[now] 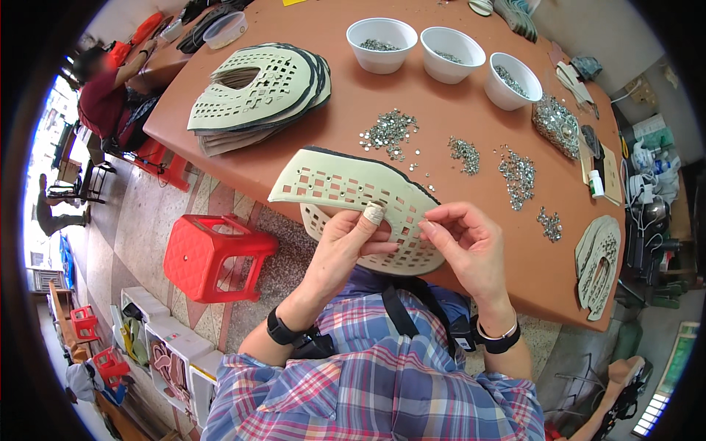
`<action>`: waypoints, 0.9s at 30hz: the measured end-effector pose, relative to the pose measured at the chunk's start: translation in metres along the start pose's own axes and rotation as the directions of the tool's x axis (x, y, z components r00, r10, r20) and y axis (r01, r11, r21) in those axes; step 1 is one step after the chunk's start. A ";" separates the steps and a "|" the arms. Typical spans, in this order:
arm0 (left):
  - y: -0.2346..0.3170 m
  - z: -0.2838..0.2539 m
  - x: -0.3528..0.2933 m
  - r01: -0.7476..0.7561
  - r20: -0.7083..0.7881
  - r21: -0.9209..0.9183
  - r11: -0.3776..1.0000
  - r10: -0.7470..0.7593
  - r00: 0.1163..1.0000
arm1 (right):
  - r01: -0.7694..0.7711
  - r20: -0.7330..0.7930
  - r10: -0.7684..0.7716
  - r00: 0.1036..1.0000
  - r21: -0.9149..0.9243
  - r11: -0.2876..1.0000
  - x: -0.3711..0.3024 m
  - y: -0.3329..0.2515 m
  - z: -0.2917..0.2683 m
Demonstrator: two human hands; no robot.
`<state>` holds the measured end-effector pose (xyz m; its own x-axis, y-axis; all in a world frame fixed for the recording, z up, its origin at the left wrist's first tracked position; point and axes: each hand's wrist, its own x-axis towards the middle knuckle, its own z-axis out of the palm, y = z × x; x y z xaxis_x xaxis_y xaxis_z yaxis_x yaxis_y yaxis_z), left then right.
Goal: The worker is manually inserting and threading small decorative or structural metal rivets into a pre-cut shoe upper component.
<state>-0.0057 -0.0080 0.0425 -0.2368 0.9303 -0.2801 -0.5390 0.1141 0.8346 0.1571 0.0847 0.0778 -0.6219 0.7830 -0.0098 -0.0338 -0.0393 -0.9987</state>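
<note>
A cream shoe upper [323,184], curved and punched with rows of square holes, is held up over the near edge of the table. My left hand [344,246] grips it at the inner edge, its thumb, wrapped in pale tape, lying on top. At the right side of the upper, my right hand [471,246] has thumb and index finger pinched together close to the holes. Whatever is between those fingertips is too small to make out. Just beyond the upper lie loose piles of shiny silver studs [390,134].
A stack of similar cream uppers [257,84] stands at the far left of the brown table [323,33]. Three white bowls [382,45] of studs line the back. A clear bag of studs [557,126] and more uppers [597,264] lie right. A red stool [213,257] stands left; a person [110,103] sits beyond.
</note>
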 end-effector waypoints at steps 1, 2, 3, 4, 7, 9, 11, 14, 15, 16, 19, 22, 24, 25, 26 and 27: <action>0.002 0.002 -0.001 0.002 0.032 -0.096 0.995 0.001 0.999 | -0.013 -0.010 0.013 1.000 0.011 1.000 -0.001 0.001 0.001; 0.003 0.006 -0.003 -0.031 0.034 -0.090 0.995 0.034 0.999 | -0.013 -0.011 0.013 1.000 0.011 1.000 -0.001 0.001 0.001; 0.002 0.006 -0.004 -0.030 0.034 -0.090 0.995 0.033 0.999 | -0.036 -0.004 0.036 0.999 0.016 0.999 -0.001 0.001 0.002; 0.001 0.004 -0.005 -0.023 0.045 -0.095 0.995 0.027 0.999 | -0.059 0.002 0.058 0.998 0.021 0.998 -0.002 0.001 0.002; 0.000 0.006 -0.005 -0.016 0.032 -0.149 0.989 0.021 0.999 | 0.123 -0.015 -0.129 0.992 -0.214 0.969 0.001 0.003 0.003; -0.001 0.006 -0.006 -0.037 0.052 -0.141 0.989 0.045 0.998 | 0.100 -0.001 -0.104 0.995 -0.235 0.967 0.000 0.002 0.004; -0.002 0.007 -0.006 -0.046 0.052 -0.128 0.991 0.053 0.997 | 0.079 0.014 -0.078 0.997 -0.257 0.963 0.000 0.002 0.005; -0.001 0.010 -0.007 -0.058 0.056 -0.101 0.993 0.064 0.996 | 0.051 -0.015 -0.055 0.998 -0.200 0.978 0.001 0.002 0.006; 0.000 0.010 -0.008 -0.063 0.058 -0.088 0.994 0.068 0.996 | 0.054 -0.006 -0.057 0.998 -0.225 0.973 0.002 0.002 0.006; -0.001 0.010 -0.008 -0.063 0.057 -0.088 0.994 0.068 0.996 | 0.057 0.003 -0.058 0.998 -0.250 0.967 0.002 0.002 0.006; -0.004 0.008 -0.008 -0.084 0.070 -0.057 0.995 0.088 0.994 | 0.043 0.001 -0.045 0.999 -0.284 0.958 0.002 0.000 0.009; -0.008 0.009 -0.010 -0.188 0.079 0.038 0.981 0.185 0.980 | 0.042 -0.040 -0.053 0.998 -0.242 0.969 0.003 0.008 0.013; -0.010 0.008 -0.010 -0.185 0.060 0.052 0.981 0.181 0.982 | 0.072 -0.028 -0.082 0.996 -0.263 0.962 0.004 0.013 0.013; -0.012 0.008 -0.010 -0.182 0.038 0.066 0.981 0.180 0.983 | 0.102 -0.012 -0.110 0.994 -0.283 0.954 0.004 0.016 0.013; -0.012 0.007 -0.010 -0.180 0.038 0.067 0.981 0.178 0.983 | 0.101 -0.014 -0.109 0.994 -0.281 0.954 0.005 0.019 0.015; -0.013 0.007 -0.010 -0.193 0.034 0.082 0.978 0.191 0.981 | 0.068 -0.065 -0.074 0.995 -0.097 0.993 0.005 0.023 0.017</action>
<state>0.0095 -0.0162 0.0375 -0.3077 0.9463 -0.0997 -0.4150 -0.0392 0.9090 0.1396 0.0775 0.0558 -0.5652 0.8227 0.0613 0.0004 0.0746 -0.9972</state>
